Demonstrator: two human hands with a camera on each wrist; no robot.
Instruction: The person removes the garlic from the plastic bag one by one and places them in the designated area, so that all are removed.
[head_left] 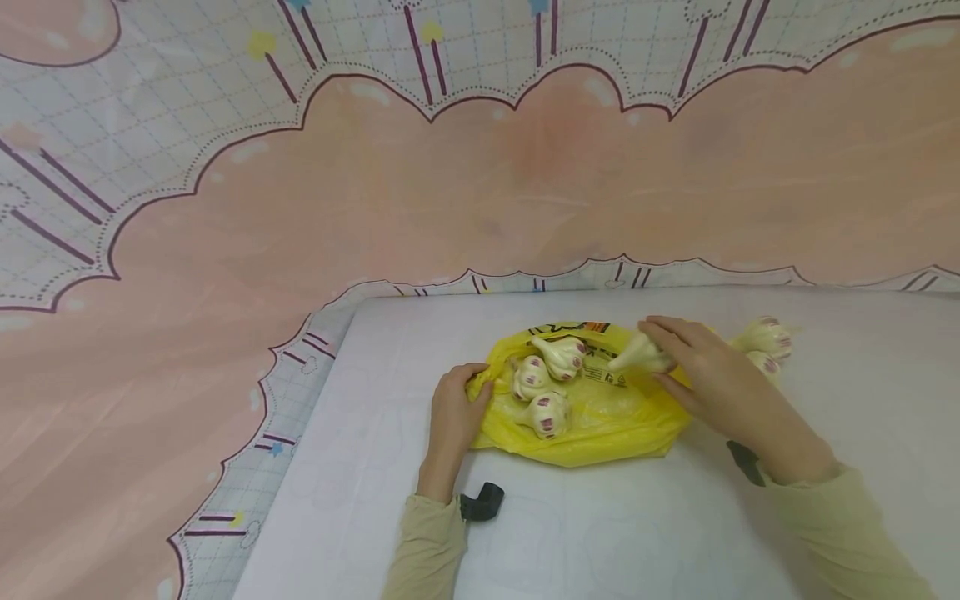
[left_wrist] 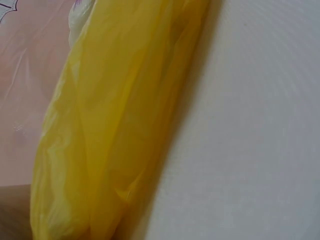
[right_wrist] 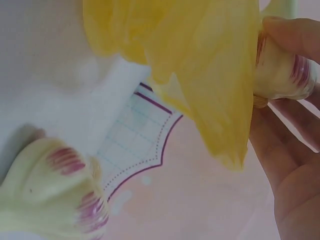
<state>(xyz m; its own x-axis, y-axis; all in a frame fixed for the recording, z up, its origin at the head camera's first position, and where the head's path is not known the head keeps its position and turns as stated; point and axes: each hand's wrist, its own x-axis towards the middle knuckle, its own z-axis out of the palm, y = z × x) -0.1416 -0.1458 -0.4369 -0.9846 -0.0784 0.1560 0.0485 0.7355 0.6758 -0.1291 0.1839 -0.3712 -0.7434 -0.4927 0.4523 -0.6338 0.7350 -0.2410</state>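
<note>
One garlic bulb [head_left: 645, 354], pinched between the right hand's [head_left: 703, 371] thumb and fingers, hangs over the yellow bag [head_left: 581, 448] — stem pointing left, toward three bulbs [head_left: 533, 379] — while the left hand [head_left: 455, 408] grips the bag's left rim.

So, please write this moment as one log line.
left hand: holds yellow bag; right hand: holds garlic bulb at bag; two other bulbs: right of bag
</note>
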